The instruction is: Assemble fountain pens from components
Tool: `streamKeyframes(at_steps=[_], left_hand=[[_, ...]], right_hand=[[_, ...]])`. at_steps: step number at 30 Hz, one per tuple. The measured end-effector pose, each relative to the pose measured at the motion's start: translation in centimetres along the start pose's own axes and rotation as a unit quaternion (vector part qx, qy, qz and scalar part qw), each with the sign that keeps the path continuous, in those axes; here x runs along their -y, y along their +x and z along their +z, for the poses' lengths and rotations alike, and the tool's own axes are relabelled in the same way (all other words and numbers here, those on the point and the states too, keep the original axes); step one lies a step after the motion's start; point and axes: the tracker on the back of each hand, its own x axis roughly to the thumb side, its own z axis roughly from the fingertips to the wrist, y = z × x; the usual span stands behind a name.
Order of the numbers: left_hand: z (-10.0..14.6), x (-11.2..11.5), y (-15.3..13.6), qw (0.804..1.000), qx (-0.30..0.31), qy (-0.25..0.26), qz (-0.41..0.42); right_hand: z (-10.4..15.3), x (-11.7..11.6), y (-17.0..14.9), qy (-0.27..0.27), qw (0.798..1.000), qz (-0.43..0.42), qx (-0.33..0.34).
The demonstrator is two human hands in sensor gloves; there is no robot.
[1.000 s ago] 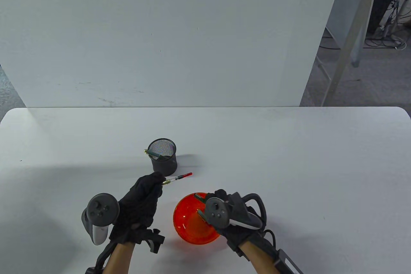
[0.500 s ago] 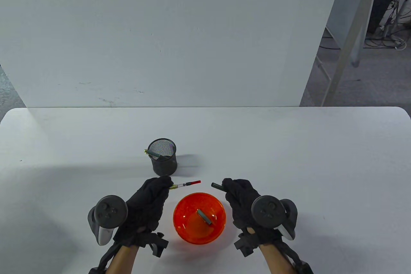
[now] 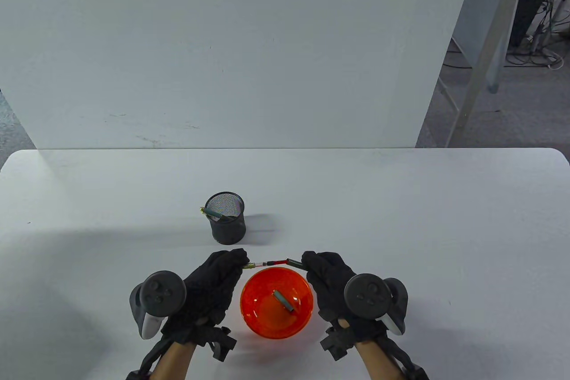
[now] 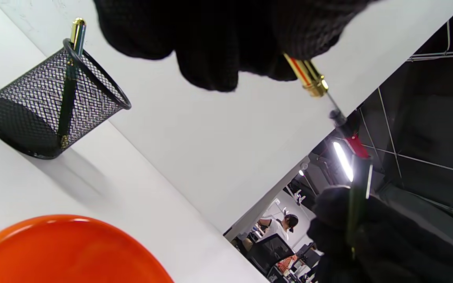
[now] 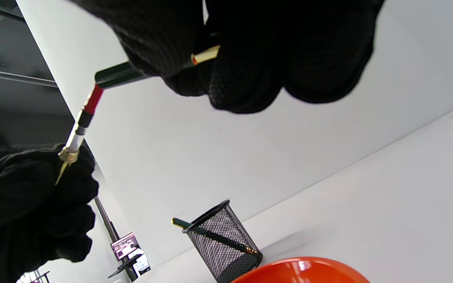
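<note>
Fingers (image 3: 236, 259) of the left hand (image 3: 213, 284) are pinching the nib section (image 3: 260, 264) while the right hand (image 3: 327, 277) is gripping the barrel (image 3: 296, 262), its mouth just taking the red converter tip; one finished pen (image 3: 213, 214) is standing in the mesh cup (image 3: 228, 224), one part (image 3: 284, 300) is waiting in the orange bowl (image 3: 254, 322).

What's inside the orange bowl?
One dark green pen piece lies loose in the orange bowl, near the middle. Nothing else shows through it. The wrist views catch only the bowl's rim, so its inside is hidden there.
</note>
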Motion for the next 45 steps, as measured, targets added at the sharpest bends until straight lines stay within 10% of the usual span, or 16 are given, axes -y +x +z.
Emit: streamKeyframes(at_steps=[25, 45], left_hand=[[-0.4, 1.6, 0.5, 0.996, 0.014, -0.079, -0.041], [-0.5, 2.4, 0.8, 0.990, 0.019, -0.124, -0.058]], right_hand=[[0.5, -1.2, 2.2, 0.008, 0.981, 0.170, 0.089], [0.2, -1.7, 0.1, 0.018, 0.999, -0.042, 0.028]])
